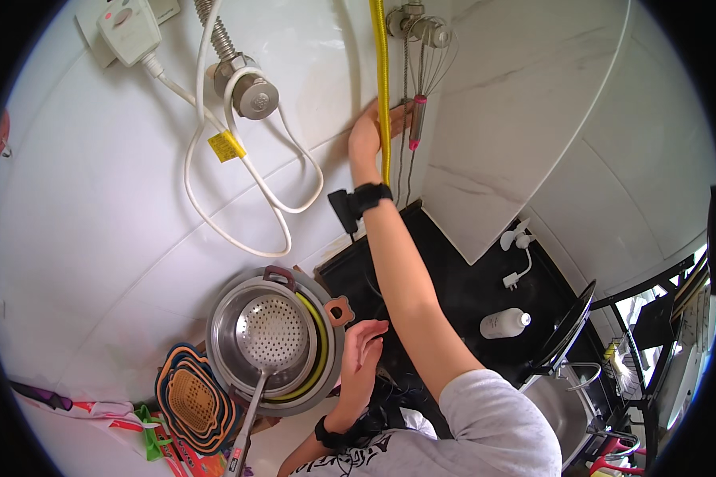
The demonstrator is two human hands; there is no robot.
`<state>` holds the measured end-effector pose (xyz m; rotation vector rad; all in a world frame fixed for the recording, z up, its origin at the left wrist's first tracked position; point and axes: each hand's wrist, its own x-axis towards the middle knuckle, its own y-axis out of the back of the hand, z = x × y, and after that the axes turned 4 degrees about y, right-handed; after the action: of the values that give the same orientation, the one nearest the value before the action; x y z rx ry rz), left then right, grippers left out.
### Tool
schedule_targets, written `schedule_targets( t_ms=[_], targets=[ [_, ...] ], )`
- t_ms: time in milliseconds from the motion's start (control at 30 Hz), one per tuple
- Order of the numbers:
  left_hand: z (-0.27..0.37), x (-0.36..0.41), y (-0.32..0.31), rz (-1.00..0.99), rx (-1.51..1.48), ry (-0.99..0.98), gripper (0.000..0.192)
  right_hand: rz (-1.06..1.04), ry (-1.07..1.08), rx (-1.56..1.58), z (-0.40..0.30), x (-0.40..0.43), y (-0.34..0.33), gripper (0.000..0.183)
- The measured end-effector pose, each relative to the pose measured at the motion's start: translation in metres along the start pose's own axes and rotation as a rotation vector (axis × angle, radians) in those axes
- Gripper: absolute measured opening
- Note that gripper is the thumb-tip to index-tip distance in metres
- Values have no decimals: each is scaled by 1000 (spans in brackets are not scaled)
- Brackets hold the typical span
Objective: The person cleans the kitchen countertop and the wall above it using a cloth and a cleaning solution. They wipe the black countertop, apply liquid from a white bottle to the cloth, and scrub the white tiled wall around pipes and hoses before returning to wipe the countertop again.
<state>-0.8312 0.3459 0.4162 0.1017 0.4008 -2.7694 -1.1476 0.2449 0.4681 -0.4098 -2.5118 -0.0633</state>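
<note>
My right hand (367, 137) reaches up along the tiled wall. Its fingers pass behind a yellow hose (383, 89) and end at the pink-and-silver handle of a wire whisk (417, 116). The whisk hangs with its wires upward, by a metal valve (432, 33). Whether the fingers grip the handle or only touch it cannot be made out. My left hand (361, 364) is low before my body, empty, fingers loosely bent and apart. Just left of it are stacked metal pots (224, 340) with a perforated skimmer (272, 334) lying across them.
Nested orange and blue baskets (194, 399) stand beside the pots. A white cable (188, 179) loops down the wall from a plug (130, 33). On the black counter (447, 286) are a white bottle (504, 324) and a small fan (520, 238). A sink (555, 399) is at right.
</note>
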Motion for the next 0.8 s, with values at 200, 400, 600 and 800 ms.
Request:
schedule_targets(
  t_ms=[200, 400, 600, 800],
  targets=[
    [-7, 0, -5, 15, 13, 28, 28, -159, 229, -114, -32, -21, 7, 63],
    [-14, 9, 6, 51, 83, 46, 30, 63, -435, 76, 27, 1, 4, 68],
    [-32, 17, 12, -27, 126, 127, 29, -183, 263, -88, -33, 23, 17, 68],
    [-41, 16, 18, 21, 176, 145, 27, -9, -258, 167, -23, 6, 4, 74]
  ],
)
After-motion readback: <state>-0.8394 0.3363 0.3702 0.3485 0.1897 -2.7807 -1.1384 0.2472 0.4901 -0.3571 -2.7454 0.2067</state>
